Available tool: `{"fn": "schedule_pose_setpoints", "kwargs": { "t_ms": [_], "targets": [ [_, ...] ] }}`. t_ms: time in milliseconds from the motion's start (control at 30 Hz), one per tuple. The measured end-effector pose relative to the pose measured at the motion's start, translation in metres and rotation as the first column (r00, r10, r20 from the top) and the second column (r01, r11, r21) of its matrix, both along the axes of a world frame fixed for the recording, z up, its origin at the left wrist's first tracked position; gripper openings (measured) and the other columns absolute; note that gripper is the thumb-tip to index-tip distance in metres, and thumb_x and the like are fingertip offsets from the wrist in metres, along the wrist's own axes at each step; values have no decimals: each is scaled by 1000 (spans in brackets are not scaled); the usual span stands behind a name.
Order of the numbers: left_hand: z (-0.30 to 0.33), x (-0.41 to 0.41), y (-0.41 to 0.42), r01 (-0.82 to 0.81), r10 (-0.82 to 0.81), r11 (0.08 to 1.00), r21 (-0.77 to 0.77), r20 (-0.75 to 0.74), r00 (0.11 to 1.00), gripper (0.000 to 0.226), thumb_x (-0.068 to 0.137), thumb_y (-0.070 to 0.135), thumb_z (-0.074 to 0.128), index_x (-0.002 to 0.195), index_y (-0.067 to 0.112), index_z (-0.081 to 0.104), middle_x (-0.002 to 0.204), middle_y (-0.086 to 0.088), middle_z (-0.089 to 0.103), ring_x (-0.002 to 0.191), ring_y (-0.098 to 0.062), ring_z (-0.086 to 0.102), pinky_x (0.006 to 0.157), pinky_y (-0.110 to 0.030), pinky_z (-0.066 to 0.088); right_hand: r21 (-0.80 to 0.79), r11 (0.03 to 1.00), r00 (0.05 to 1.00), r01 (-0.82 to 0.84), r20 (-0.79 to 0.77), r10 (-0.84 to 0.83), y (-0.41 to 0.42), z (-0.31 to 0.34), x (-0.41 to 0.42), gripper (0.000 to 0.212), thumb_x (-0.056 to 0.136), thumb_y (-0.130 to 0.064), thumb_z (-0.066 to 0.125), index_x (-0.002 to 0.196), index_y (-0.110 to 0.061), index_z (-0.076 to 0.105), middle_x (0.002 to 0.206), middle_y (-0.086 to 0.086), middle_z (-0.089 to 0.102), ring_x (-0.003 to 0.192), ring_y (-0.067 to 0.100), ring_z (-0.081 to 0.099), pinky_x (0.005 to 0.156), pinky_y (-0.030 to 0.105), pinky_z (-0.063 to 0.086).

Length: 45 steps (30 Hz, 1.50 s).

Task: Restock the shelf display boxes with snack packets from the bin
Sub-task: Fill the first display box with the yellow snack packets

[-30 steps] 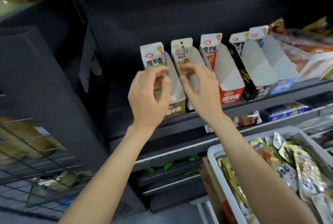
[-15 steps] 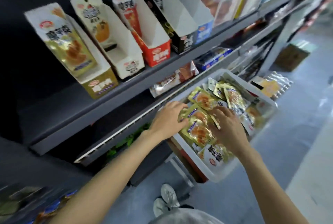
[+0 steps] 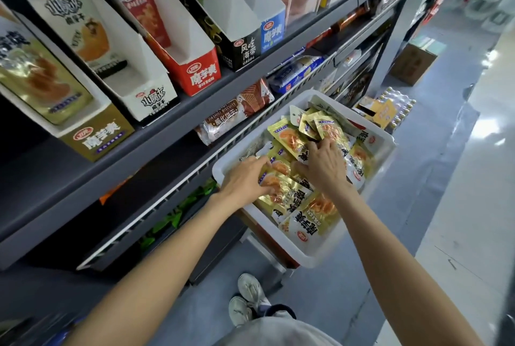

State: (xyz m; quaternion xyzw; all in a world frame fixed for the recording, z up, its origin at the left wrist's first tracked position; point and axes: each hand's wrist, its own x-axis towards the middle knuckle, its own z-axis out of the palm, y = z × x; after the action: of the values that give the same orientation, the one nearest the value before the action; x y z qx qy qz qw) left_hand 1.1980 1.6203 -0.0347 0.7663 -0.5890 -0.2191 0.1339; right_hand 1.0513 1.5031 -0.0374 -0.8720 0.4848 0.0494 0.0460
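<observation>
Head view: both my hands are down in the white bin (image 3: 228, 171) below the shelf boxes (image 3: 156, 86); left hand (image 3: 246, 181) grips a gold packet (image 3: 281, 192), right hand's (image 3: 326, 163) fingers curl onto more packets.

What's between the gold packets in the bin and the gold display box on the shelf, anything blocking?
Nothing visible. Both the left hand and right hand are already on the gold packets in the white bin. The gold display box sits up-left on the shelf, its top open, with open air between.
</observation>
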Motion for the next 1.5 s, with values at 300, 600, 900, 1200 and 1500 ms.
{"fn": "schedule_pose_setpoints", "kwargs": {
  "t_ms": [300,600,900,1200,1500],
  "targets": [
    [2,8,-11,277,-295,955,108,219,930,72,76,57,66,136,30,39,134,4,41,126,-17,34,109,-38,25,105,993,999,-46,-14,48,3,11,0,58,89,-51,54,140,-35,32,122,14,49,99,24,50,83,33,48],
    [36,22,-2,281,-259,957,-76,219,941,24,94,36,54,117,30,59,110,11,57,98,-5,52,73,-15,33,68,981,972,184,139,-192,12,21,-10,58,79,-25,74,124,-6,44,123,16,39,88,18,41,77,27,46],
    [54,40,35,-264,164,943,-202,-408,898,37,87,28,66,120,25,50,110,12,66,101,-8,63,89,-37,51,387,922,547,4,771,-326,21,69,-13,27,78,-9,75,103,-8,65,81,-3,65,63,6,64,56,22,53],
    [132,60,72,-512,190,670,-537,-542,819,24,89,15,63,103,31,53,99,23,62,92,13,57,79,-8,45,4,989,458,-151,886,67,35,138,34,24,93,-34,57,106,-15,63,78,-7,63,54,0,51,64,28,43],
    [206,103,114,-701,283,266,-662,-641,713,32,84,6,66,100,29,50,106,12,64,99,1,62,85,-22,51,75,836,250,-544,965,76,40,204,98,25,86,-15,69,105,-24,54,95,8,70,78,17,71,71,26,57]
  ]
}}
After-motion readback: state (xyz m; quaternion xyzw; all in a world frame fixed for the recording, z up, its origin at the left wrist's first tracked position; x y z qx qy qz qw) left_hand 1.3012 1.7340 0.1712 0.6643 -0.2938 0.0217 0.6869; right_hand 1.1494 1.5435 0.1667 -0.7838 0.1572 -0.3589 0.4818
